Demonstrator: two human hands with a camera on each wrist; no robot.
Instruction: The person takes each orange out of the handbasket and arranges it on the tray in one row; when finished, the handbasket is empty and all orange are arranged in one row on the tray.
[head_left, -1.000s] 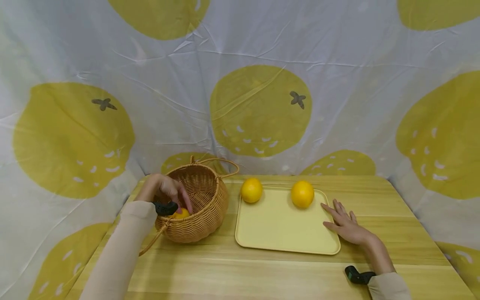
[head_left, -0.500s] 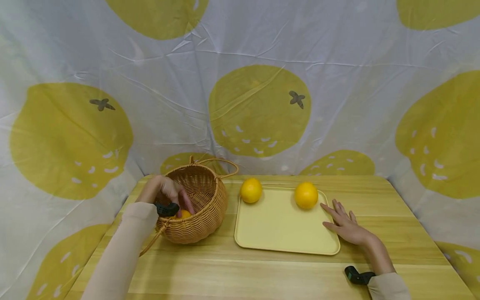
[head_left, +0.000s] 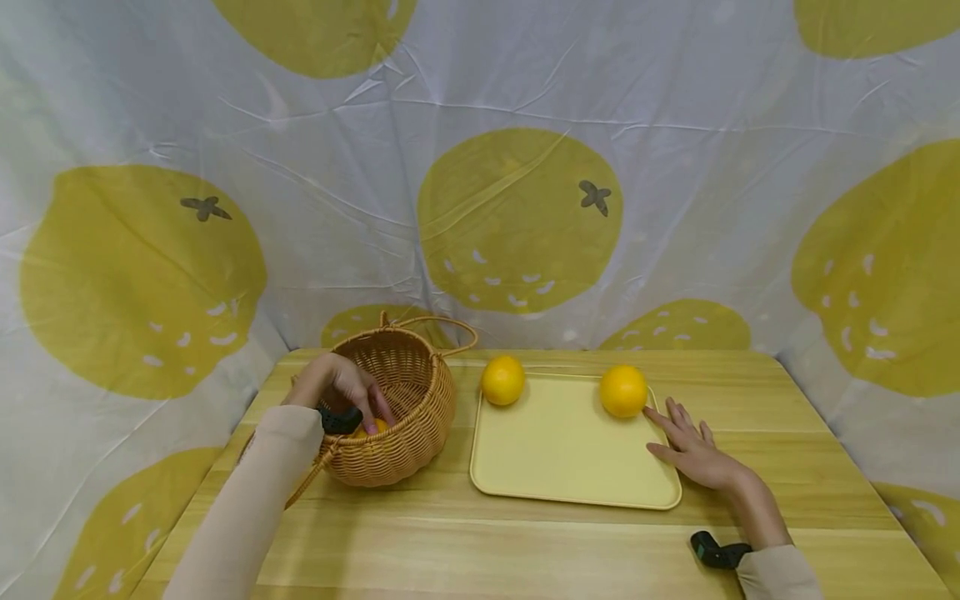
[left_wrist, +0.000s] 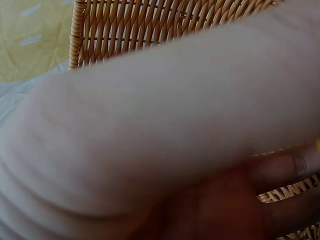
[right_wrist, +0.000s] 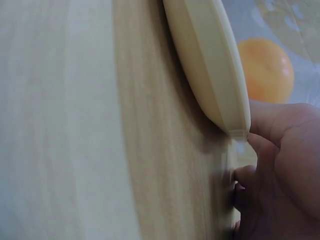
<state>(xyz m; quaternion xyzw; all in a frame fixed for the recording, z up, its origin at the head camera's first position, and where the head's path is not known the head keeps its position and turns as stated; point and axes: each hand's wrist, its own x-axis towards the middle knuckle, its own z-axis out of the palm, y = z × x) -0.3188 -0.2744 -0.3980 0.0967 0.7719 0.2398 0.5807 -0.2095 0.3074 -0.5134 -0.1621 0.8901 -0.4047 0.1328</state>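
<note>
Inside the wicker basket [head_left: 405,446], my left hand [head_left: 351,385] reaches down and grips an orange [head_left: 372,428] with thumb and fingers; the near rim hides much of the fruit. In the left wrist view the thumb [left_wrist: 165,110] fills most of the picture. My right hand [head_left: 696,450] lies with fingers spread at the right edge of the pale yellow tray [head_left: 570,467], touching it. A second orange [head_left: 623,391] sits at the tray's back right, by the right index fingertip. Another orange [head_left: 503,380] rests at the back left corner.
The wooden table [head_left: 525,550] carries the basket on the left and the tray at centre right. Basket handles [head_left: 450,321] stick out at the back and front left. A lemon-print curtain [head_left: 675,208] hangs close behind and at both sides.
The orange at the tray's back right has rolled right, up to the right fingertips. My left hand has shifted slightly right within the basket. The right hand stays put.
</note>
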